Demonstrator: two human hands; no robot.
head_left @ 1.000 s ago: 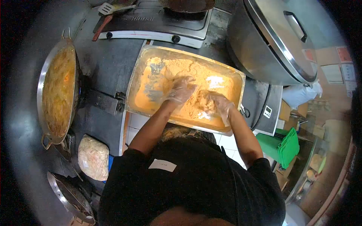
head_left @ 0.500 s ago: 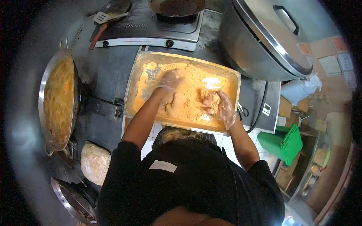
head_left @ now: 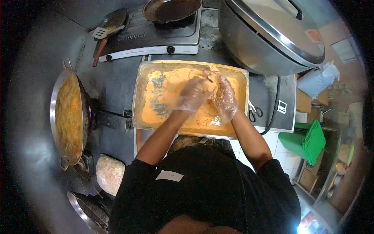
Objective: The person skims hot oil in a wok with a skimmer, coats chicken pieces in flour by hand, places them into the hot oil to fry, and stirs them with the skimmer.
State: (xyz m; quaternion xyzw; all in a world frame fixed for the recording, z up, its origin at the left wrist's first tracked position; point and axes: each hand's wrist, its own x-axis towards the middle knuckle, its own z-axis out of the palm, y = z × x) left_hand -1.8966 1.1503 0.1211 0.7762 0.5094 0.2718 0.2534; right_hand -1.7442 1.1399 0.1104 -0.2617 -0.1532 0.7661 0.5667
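A wide metal tray holds loose orange-tinted flour, heaped unevenly, with bare metal showing at its left. My left hand, in a clear plastic glove, is over the middle of the tray and smeared by motion; its fingertips meet a flour-coated clump. My right hand, gloved too and dusted with flour, curls round that coated clump of food from the right. The kind of food under the coating cannot be made out.
A wok of bubbling oil stands at left on a burner. Behind the tray are a gas stove with a pan and a large lidded pot. Scissors, a timer and a hose lie right; a bagged pale block sits lower left.
My hands have come together near the tray's centre-right; the left moved right, the right moved up with the coated clump. The view has shifted slightly.
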